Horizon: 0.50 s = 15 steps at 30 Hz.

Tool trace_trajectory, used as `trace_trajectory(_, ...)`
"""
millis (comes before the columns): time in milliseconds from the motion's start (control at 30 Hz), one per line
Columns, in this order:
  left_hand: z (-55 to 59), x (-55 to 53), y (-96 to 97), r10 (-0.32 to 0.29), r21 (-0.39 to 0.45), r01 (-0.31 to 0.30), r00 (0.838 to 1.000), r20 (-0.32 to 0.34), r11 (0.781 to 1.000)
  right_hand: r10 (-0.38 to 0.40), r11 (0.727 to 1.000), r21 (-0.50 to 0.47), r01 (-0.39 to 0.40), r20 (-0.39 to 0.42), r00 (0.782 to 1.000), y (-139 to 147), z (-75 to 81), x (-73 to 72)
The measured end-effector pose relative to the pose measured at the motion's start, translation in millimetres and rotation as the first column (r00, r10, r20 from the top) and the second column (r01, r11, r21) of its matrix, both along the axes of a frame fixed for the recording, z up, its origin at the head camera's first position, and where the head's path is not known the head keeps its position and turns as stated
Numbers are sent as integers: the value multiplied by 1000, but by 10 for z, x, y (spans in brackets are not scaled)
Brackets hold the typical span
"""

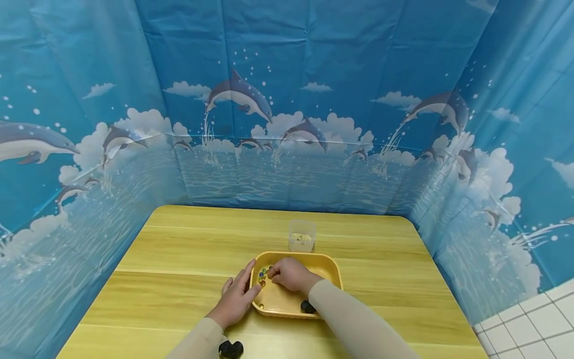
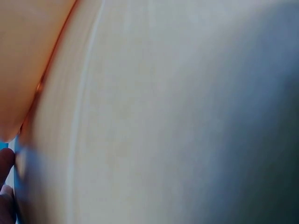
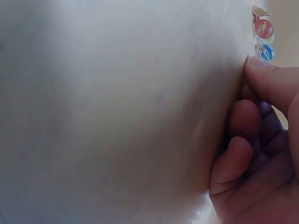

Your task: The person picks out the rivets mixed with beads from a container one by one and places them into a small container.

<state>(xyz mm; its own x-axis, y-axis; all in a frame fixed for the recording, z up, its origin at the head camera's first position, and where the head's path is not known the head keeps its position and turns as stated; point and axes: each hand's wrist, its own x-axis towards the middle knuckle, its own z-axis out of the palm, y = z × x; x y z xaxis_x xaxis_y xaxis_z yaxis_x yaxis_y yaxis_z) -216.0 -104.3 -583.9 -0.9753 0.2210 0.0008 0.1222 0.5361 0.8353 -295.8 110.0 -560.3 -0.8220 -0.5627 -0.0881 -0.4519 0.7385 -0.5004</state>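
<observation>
Right hand (image 1: 292, 274) curled together, whether around anything I cannot tell, I'm likely picking at marbles (image 1: 261, 274) in the tray (image 1: 284, 299); next calls for a sure pinch.

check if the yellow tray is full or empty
Neither: the yellow tray is sparsely filled. Marbles cluster at its left end, and much of its floor shows bare; the right hand hides part.

no readable text or numbers
</observation>
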Motion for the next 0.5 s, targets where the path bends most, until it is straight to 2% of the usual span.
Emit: trace_trajectory(500,-1,13,1,1,4,-1,1000,-4,1000,-21,1000,-10,21,2,1000,-12,3,30)
